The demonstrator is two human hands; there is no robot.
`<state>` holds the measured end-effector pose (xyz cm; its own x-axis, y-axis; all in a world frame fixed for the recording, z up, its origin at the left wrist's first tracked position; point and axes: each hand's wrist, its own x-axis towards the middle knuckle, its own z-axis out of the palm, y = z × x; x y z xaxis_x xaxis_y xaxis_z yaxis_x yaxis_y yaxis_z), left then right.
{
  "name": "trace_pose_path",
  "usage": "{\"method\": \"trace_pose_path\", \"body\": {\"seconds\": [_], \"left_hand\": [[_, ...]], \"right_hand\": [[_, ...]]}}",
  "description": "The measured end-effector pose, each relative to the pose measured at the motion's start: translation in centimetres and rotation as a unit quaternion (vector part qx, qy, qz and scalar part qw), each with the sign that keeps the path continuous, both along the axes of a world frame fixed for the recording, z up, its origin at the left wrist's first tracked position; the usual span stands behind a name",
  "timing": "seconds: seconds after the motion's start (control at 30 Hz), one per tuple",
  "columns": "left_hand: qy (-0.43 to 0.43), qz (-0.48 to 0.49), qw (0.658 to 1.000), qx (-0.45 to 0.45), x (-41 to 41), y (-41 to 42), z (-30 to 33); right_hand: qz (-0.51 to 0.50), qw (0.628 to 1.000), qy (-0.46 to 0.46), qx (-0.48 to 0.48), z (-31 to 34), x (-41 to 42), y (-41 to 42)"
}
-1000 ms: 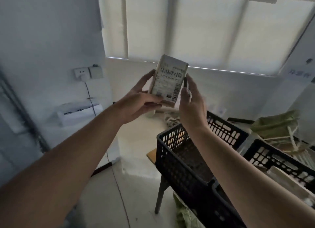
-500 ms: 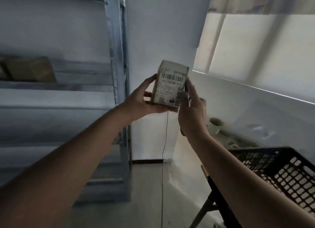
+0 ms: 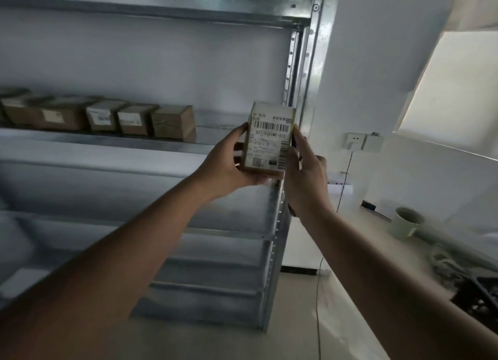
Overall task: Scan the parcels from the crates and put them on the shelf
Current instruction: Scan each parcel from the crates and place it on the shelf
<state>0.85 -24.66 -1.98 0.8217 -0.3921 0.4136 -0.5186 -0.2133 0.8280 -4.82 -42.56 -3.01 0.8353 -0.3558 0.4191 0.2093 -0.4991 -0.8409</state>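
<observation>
I hold a small cardboard parcel (image 3: 269, 138) upright in front of me, its white barcode label facing me. My left hand (image 3: 226, 165) grips its left side and bottom. My right hand (image 3: 304, 176) lies against its right edge, closed around a dark scanner (image 3: 295, 131), only the ends of which show. The parcel is level with the right, bare end of the metal shelf (image 3: 107, 141) and in front of it. A row of several brown parcels (image 3: 172, 122) stands on that shelf to the left.
The shelf's steel upright (image 3: 315, 49) rises just behind the parcel. Right of it are a wall socket (image 3: 355, 141) with a hanging cable, a pale mug (image 3: 405, 222) on a ledge, and a black crate's corner (image 3: 482, 292) at the right edge. Lower shelves sit below.
The view has swung left from the window and crates to the shelf. Both hands have kept the parcel in the same grip throughout, and it is now in front of the shelf.
</observation>
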Motion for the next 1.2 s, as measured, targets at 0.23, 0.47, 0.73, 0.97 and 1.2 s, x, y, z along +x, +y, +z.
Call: {"method": "trace_pose_path", "body": {"seconds": [0.23,0.47,0.73,0.97,1.2], "left_hand": [[-0.03,0.048,0.998,0.009,4.7,7.7,0.8],[-0.051,0.097,0.993,0.039,11.6,10.4,1.1],[-0.013,0.123,0.99,0.073,21.9,9.4,1.7],[-0.005,0.166,0.974,0.151,28.3,9.7,2.6],[0.023,0.17,0.95,0.259,31.1,10.0,4.4]], "right_hand": [[0.012,0.999,0.026,-0.029,1.1,5.8,7.6],[0.017,0.997,0.052,-0.062,1.5,13.9,9.9],[0.046,0.981,0.116,-0.148,3.4,24.6,8.6],[0.07,0.961,0.166,-0.211,3.9,32.1,8.1],[0.076,0.938,0.23,-0.248,4.4,36.8,8.7]]}}
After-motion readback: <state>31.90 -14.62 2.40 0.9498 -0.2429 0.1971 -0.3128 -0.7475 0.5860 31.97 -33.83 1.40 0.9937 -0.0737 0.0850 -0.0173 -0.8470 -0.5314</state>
